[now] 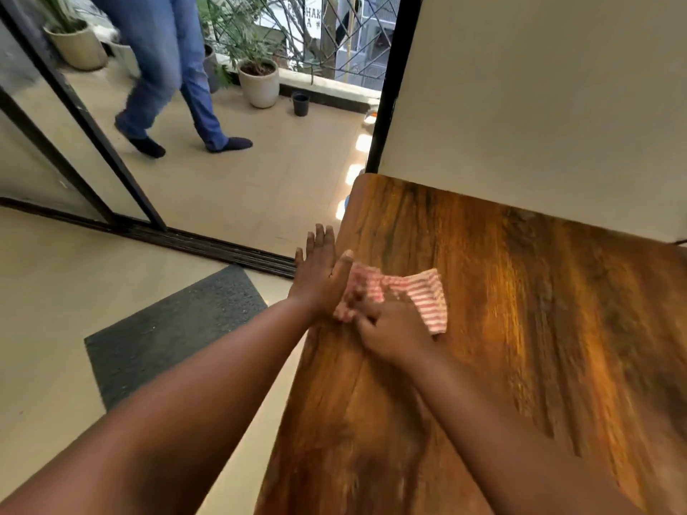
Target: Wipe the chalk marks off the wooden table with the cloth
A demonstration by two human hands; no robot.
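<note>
Head view: wooden table (520,328), right; striped cloth (412,291) near its left edge. Right hand (390,328) clutches the cloth; left hand (321,273) flat, fingers straight, beside it.

Dark doormat (174,336) on the floor at eight o'clock, sliding door track (223,247) beyond it, person in blue jeans (167,68) at eleven o'clock, white plant pot (259,83) and small black pot (300,103) at twelve, cream wall (539,105) at two
</note>
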